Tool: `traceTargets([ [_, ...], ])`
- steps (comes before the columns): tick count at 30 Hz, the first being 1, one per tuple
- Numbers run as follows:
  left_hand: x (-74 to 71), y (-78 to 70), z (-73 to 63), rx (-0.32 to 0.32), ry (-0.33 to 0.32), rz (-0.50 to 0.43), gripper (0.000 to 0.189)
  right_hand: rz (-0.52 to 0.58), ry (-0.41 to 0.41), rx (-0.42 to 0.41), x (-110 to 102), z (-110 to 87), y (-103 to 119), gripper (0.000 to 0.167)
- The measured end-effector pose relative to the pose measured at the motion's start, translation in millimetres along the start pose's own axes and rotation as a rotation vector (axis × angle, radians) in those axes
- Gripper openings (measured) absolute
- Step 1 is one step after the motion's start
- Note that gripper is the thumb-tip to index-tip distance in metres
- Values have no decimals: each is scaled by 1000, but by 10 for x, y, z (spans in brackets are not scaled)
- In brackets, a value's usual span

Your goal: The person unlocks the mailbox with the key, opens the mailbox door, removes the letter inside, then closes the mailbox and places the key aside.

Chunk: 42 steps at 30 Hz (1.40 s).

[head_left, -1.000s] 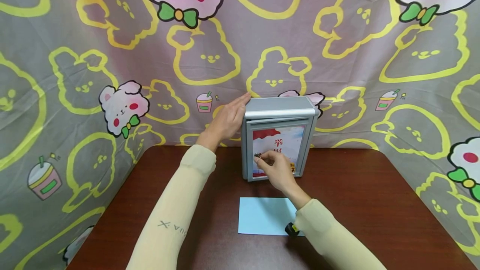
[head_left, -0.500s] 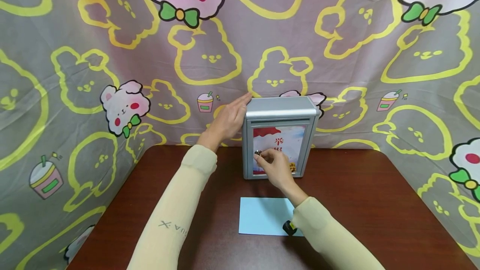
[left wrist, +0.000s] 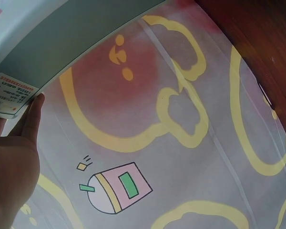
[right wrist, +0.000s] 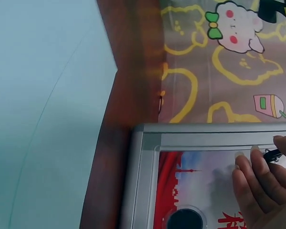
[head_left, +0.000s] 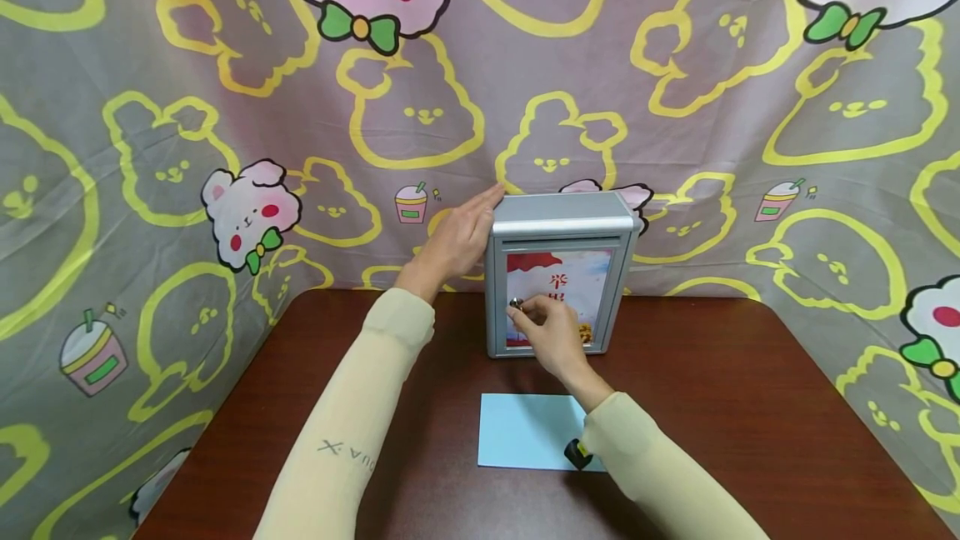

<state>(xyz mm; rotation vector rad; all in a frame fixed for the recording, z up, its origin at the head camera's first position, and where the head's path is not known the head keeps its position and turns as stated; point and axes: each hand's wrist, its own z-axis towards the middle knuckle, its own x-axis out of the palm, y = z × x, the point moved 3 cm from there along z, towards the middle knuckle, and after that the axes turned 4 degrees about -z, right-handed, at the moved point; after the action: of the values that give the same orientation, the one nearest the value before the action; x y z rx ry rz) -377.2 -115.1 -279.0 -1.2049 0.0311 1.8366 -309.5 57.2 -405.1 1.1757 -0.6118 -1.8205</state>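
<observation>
A grey metal box [head_left: 562, 208] stands upright on the table, its front door carrying a red, white and blue poster [head_left: 592, 277]. My left hand [head_left: 452, 242] lies against the box's upper left side with fingers extended; in the left wrist view its fingers reach a printed label [left wrist: 12, 93] there. At the left part of the door, my right hand [head_left: 557, 332] pinches a small key [right wrist: 272, 155], dark with a metal ring, between thumb and fingers. The key's tip and the keyhole are hidden. The door sits flush in its frame.
A light blue sheet [head_left: 525, 432] lies on the dark red-brown table [head_left: 697, 407] in front of the box. A small black object [head_left: 577, 454] shows beside the right cuff. Patterned cloth [head_left: 420, 107] hangs behind and at both sides.
The box's door, slightly ajar and tilted a second ago, has swung in flush with the frame. My right hand has kept its pinch on the key; my left hand has stayed in place.
</observation>
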Motion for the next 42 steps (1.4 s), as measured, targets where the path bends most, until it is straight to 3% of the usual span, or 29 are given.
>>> traceTargets([
  [4, -6, -3, 3, -2, 2, 4, 53, -72, -28, -87, 3, -4, 11, 15],
  [13, 2, 2, -6, 6, -4, 6, 53, -346, -106, -364, 18, -52, 64, 12],
  [26, 9, -5, -6, 16, -26, -3, 52, -705, -182, -626, 65, -122, 115, 14],
  [31, 6, -10, -11, 13, -27, 8, 53, -847, -186, -697, 88, -129, 138, 18],
  [34, 8, -9, -15, 7, -27, 10, 54, -919, -179, -727, 95, -146, 148, 11],
  [42, 11, -16, -19, -1, -27, 7, 55, -1033, -181, -802, 76, -183, 182, 15],
])
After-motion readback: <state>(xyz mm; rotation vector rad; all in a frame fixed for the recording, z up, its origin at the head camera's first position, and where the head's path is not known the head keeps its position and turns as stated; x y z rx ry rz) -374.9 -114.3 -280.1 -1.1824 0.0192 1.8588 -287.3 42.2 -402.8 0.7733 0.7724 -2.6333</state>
